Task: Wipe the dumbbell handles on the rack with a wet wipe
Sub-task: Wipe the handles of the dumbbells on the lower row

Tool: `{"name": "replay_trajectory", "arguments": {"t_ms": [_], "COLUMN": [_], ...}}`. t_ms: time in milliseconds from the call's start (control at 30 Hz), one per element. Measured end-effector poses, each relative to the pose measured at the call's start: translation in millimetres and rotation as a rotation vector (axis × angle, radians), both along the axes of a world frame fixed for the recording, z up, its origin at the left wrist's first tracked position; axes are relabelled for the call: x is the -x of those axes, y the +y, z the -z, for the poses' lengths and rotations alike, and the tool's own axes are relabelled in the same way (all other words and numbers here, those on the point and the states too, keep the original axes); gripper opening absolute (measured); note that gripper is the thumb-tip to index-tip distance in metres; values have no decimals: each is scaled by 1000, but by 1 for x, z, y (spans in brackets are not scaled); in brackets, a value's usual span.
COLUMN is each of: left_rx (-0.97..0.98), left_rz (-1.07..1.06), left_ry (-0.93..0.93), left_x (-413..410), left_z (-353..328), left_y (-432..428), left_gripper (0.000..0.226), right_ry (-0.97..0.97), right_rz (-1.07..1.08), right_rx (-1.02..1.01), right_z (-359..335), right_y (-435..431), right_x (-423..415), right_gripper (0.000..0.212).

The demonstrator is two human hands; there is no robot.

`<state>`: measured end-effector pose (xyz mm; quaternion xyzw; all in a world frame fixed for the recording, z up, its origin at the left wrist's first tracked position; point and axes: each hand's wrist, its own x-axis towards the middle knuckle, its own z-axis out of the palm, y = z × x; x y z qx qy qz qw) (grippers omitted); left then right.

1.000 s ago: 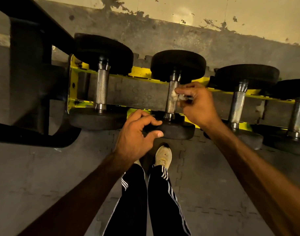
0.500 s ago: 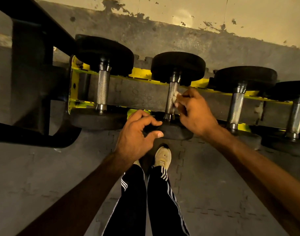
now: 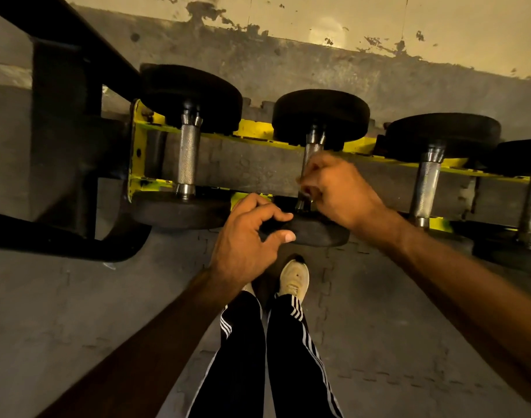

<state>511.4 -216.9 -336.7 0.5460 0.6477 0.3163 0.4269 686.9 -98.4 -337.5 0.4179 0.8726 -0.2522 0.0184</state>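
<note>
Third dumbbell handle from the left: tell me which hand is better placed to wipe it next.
Right. The right hand is curled around the second handle, directly beside the third handle; the left hand sits farther left, gripping the second dumbbell's near weight.

Black striped trousers [image 3: 252,357] and 1 cream shoe [image 3: 294,279] on grey floor mats [image 3: 379,327], stained wall [image 3: 379,19] behind

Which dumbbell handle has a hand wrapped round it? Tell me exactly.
The second handle from the left: the right hand curls round it, while the left hand grips its near weight. The other handles are bare.
</note>
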Motion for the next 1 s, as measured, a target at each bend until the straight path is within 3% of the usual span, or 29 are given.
{"name": "replay_trajectory", "arguments": {"t_ms": [67, 200, 300, 400, 500, 633, 767, 933, 1000], "left_rx": [1, -4, -13, -14, -7, 3, -9, -19, -10], "left_rz": [9, 5, -2, -6, -1, 1, -6, -16, -17], "left_ry": [4, 3, 6, 9, 10, 11, 20, 36, 35], "left_x": [0, 1, 0, 0, 0, 0, 0, -3, -3], "left_z": [0, 1, 1, 1, 1, -1, -3, -2, -3], "left_y": [1, 0, 2, 2, 1, 2, 4, 4, 5], "left_gripper": [28, 29, 28, 28, 28, 28, 28, 28, 27], "right_ry": [-120, -262, -438, -434, -297, 147, 488, 881, 915], "right_rz": [-73, 112, -68, -212, -99, 532, 938, 1483, 1506], "right_rx": [-16, -223, -130, -57, -103, -30, 333, 652, 815], "right_z": [-5, -11, -20, -25, -13, 4, 11, 28, 33], "right_y": [4, 21, 10, 3, 25, 13, -15, 28, 26], "right_x": [2, 25, 46, 48, 35, 8, 0, 7, 2], "right_gripper": [21, 26, 25, 24, 24, 15, 24, 26, 23]}}
